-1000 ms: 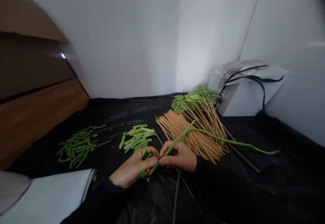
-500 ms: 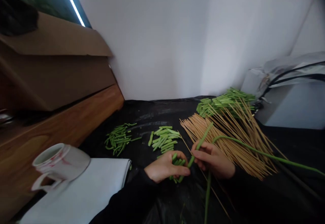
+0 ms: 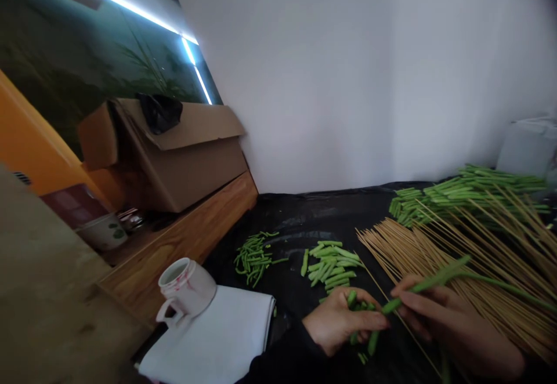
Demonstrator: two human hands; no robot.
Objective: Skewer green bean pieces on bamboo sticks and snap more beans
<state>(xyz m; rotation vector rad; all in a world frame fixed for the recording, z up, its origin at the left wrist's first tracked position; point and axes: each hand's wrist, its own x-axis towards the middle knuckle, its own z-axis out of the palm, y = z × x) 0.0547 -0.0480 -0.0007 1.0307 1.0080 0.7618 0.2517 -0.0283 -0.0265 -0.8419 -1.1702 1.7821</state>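
Observation:
My left hand (image 3: 342, 326) is closed around several short green bean pieces (image 3: 359, 308) near the bottom middle of the black sheet. My right hand (image 3: 452, 326) pinches a long green bean (image 3: 435, 282) whose cut end meets my left thumb; the rest of the bean trails off to the right. Just beyond my hands lies a small pile of cut green pieces (image 3: 333, 256). A fan of wooden skewers (image 3: 456, 256) spreads under and behind my right hand.
A thinner pile of green trimmings (image 3: 255, 253) lies further left. Long beans are stacked (image 3: 470, 189) at the back right. A white mug (image 3: 185, 285) stands on white folded paper (image 3: 217, 343). A cardboard box (image 3: 183, 152) sits on a wooden ledge (image 3: 183, 239) at left.
The camera has swung left, so the mug, paper and cardboard box came into view and the white bag slid out at right. Both hands keep their hold on the beans.

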